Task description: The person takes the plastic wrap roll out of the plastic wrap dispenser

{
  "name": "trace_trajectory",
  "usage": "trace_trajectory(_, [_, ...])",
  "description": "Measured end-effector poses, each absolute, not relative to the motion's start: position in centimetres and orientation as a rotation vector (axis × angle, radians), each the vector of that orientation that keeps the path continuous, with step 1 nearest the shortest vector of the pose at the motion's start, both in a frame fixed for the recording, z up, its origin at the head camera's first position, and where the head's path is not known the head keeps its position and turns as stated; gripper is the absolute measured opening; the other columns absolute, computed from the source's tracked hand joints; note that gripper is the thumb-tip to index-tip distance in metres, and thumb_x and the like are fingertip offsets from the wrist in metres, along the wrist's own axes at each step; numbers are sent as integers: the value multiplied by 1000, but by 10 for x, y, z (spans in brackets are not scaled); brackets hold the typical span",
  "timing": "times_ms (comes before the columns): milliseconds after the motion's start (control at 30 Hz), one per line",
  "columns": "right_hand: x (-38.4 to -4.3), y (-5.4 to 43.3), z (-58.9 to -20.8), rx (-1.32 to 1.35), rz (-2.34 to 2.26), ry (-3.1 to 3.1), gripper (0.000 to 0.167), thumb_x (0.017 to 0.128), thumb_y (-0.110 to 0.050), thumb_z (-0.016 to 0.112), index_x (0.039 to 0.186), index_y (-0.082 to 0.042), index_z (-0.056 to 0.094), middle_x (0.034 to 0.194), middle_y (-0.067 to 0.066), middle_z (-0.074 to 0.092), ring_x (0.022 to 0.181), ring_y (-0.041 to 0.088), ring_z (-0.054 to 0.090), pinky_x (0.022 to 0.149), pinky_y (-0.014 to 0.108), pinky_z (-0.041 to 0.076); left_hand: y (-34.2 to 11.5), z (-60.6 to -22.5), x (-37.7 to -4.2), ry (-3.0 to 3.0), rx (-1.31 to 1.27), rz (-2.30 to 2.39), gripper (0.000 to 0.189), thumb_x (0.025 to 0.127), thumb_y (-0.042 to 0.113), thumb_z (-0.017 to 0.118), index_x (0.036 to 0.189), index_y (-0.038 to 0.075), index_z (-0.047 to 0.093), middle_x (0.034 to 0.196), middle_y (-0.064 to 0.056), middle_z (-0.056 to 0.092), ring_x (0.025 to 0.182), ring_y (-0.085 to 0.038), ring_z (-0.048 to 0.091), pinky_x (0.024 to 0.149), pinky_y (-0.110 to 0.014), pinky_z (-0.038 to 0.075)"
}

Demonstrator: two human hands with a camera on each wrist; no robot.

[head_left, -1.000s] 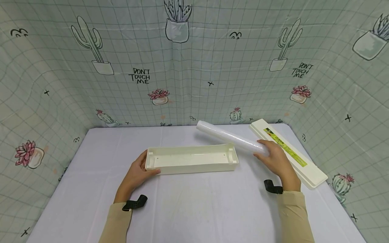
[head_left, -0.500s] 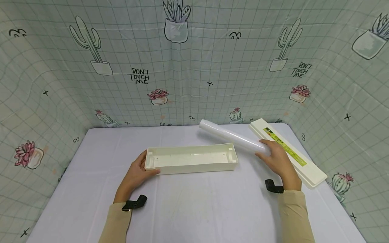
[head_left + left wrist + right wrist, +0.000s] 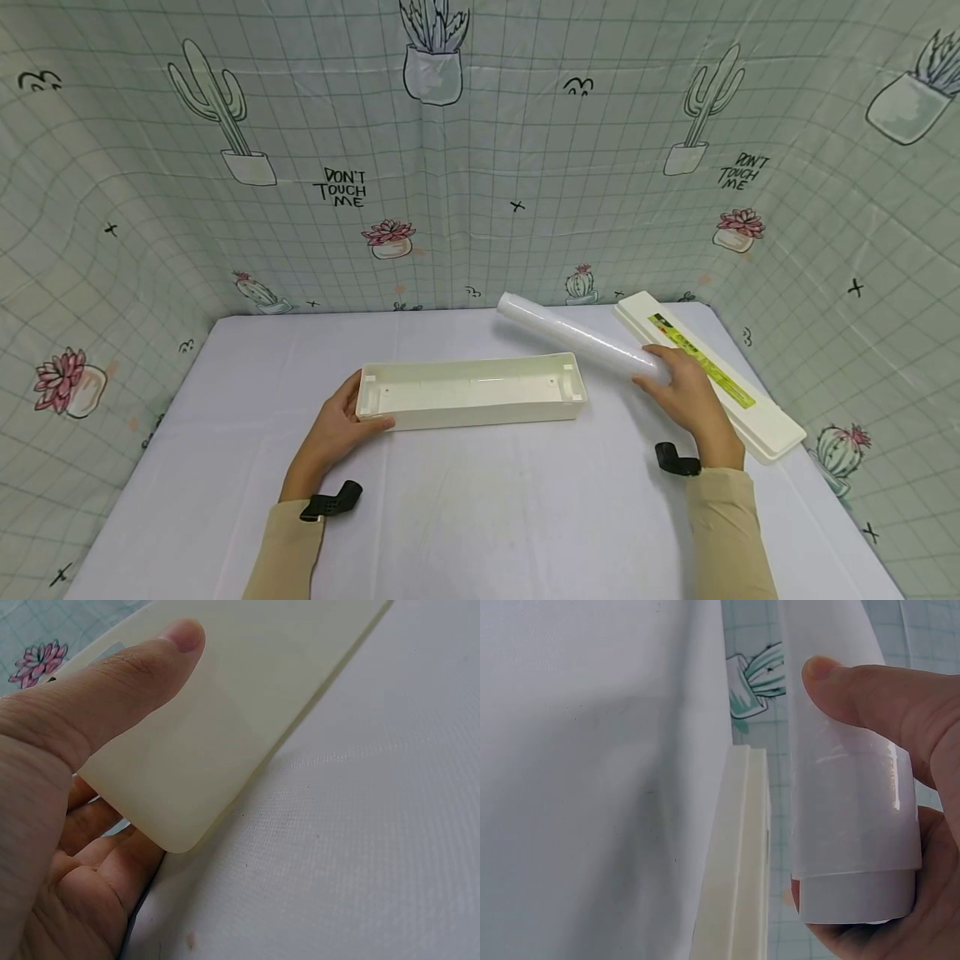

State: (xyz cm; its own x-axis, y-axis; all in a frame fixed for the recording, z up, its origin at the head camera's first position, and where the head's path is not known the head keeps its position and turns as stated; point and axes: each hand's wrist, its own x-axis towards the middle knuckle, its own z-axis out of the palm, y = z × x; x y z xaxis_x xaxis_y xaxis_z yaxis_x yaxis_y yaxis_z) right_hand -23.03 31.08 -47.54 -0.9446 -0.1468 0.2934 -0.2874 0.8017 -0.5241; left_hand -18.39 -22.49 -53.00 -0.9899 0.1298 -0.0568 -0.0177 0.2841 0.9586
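My left hand (image 3: pixel 341 423) grips the left end of a long cream plastic box (image 3: pixel 480 414), its thumb on the near wall and its fingers behind the end. The box is open at the top with nothing inside. In the left wrist view the thumb lies flat along the box wall (image 3: pixel 225 712). My right hand (image 3: pixel 686 392) holds the near end of a roll of plastic wrap (image 3: pixel 577 336), which slants up and left behind the box's right end. Thumb and fingers wrap around the roll (image 3: pixel 851 802) in the right wrist view; its white core end pokes out below.
A long cream lid (image 3: pixel 772 429) with a yellow-green label lies slanted at the right side of the table, partly behind my right hand. White cloth covers the table (image 3: pixel 480 517). A patterned curtain (image 3: pixel 450 167) rises along the back and both sides.
The roll has shifted slightly to the right along with my right hand. My left hand and the box stay almost where they were.
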Motion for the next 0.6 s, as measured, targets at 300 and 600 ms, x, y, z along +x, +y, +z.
trace_trajectory(300, [-235,315,-484,360,853,-2709,50,90,-12,80,132,6,60,126,33,63,120,51,55,103,62,41,-225,-530,-184,2426,97,1793,113,84,26,88,167,12,12,171,-12,22,156,-31,27,96,0,35])
trace_trajectory(600, [-235,319,-488,341,864,-2725,50,91,-15,79,132,6,60,127,34,62,122,52,55,105,62,40,-224,-529,-183,2411,103,1814,113,84,25,88,167,12,13,171,-13,23,155,-32,29,96,-1,37])
